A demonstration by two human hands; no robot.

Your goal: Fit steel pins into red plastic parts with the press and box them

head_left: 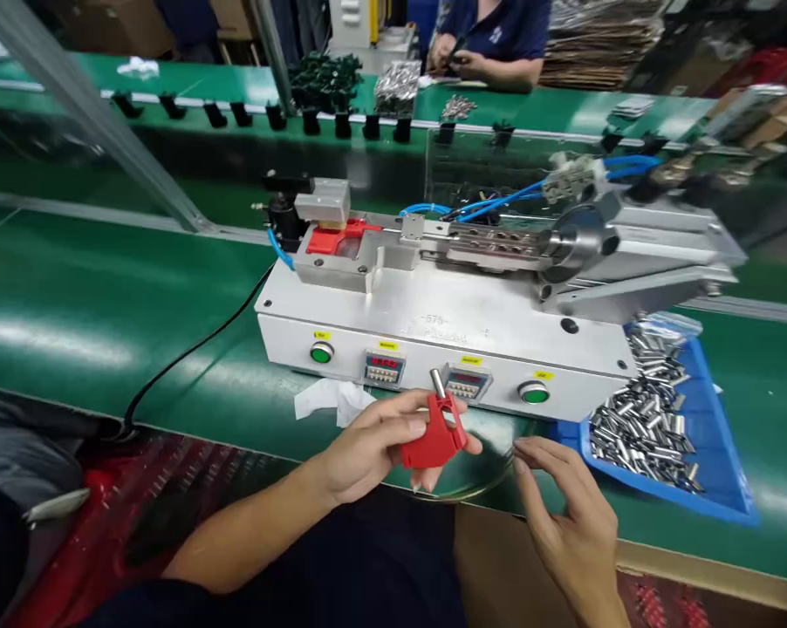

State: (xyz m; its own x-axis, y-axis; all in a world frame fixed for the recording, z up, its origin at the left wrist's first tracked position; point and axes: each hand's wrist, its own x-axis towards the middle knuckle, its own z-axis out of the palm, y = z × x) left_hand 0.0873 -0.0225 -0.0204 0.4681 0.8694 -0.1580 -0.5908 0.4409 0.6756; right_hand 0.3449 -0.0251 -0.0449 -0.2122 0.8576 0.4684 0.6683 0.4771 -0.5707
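Holding a red plastic part [434,440] above the near edge of the green tabletop [72,314], the left hand [373,445] has its fingers [403,427] clamped on the part's lower body, thumb on top and fingertips showing beneath. Part sits just in front of the grey machine [446,323], below its two red digital displays [384,368]. A short silver metal pin [437,382] stands out of the part's upper end. Long axis of part plus pin runs near upright, tilted slightly; pin end points up and away from the person, toward the machine's front panel, broad red end toward the person.

Right hand [567,506] is just beside the part, not touching it; fingers apart and loosely curved, tips resting at or just over the tabletop edge, holding nothing. Contact with the tabletop cannot be told.

A blue tray [714,475] of small silver metal cylinders [642,419] lies just right of the right hand. A second red piece [331,237] is seated in the fixture on the machine's top left. Two green buttons [321,352] on the front panel, one at each end. White crumpled paper [331,399] lies by the machine's base, near the left hand. Another person's hands [455,59] are at the far tabletop.
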